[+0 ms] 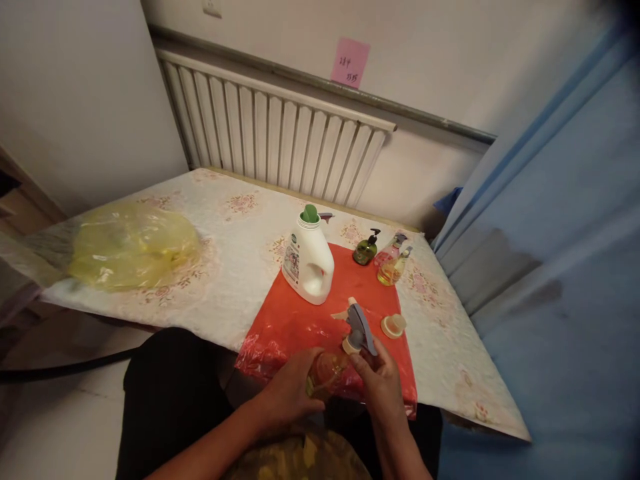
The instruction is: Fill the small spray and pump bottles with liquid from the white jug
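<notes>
My left hand [291, 390] is wrapped around the body of a clear spray bottle [327, 373], held tilted over the near edge of the red plastic sheet [280, 340]. My right hand [383, 383] grips the grey and cream trigger sprayer head [359, 327] by its collar at the bottle's mouth. Whether the collar is threaded on cannot be made out. Beyond my hands stands a white detergent jug [320, 277], with a green piece [310, 213] at its opening. A cream cap [393, 325] lies right of the sprayer head.
Toward the back right stand a dark green pump bottle [365, 251], a pink spray bottle [387, 253] and a yellowish spray bottle [393, 270]. A yellow plastic bag [133, 247] lies at left on the flowered tablecloth [240, 227]. A radiator [280, 133] and blue curtain [550, 267] border the table.
</notes>
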